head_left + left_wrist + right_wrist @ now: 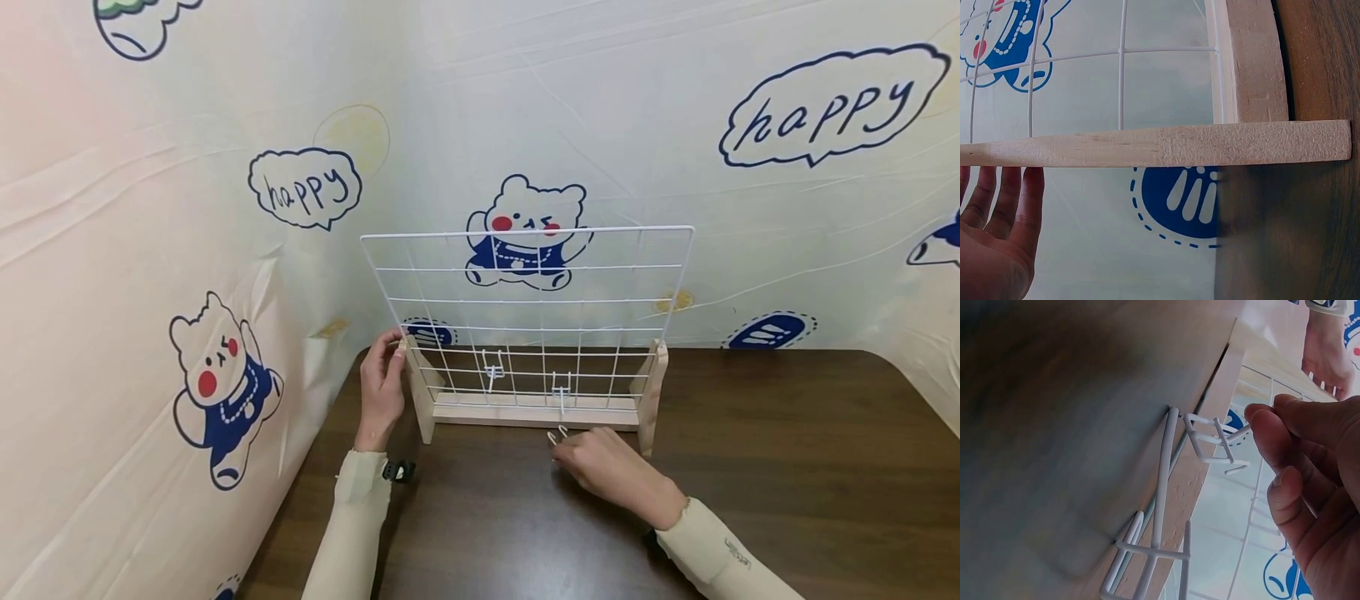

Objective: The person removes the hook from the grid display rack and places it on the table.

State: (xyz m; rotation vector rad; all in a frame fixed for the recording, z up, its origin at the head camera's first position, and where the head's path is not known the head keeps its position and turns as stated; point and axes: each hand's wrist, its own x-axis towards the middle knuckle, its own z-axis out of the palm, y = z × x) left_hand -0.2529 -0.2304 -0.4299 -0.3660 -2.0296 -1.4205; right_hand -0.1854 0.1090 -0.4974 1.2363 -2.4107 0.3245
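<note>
A white wire grid (525, 300) stands in a pale wooden stand (651, 400). My left hand (382, 379) holds the left upright (1166, 147) near its top; in the left wrist view the fingertips (1032, 181) pass behind the wood. Low on the grid hang two white wire hooks, a left hook (492, 371) and a right hook (562, 392). In front of the base, my right hand (611, 467) pinches a small white wire hook (1216, 440) between thumb and forefinger. Another wire hook (1154, 553) fills the right wrist view's foreground; its support is unclear.
The stand's wooden base bar (525, 412) rests on a dark brown table (787, 467). Printed cloth (630, 117) with bears and speech bubbles hangs behind the table and along its left side.
</note>
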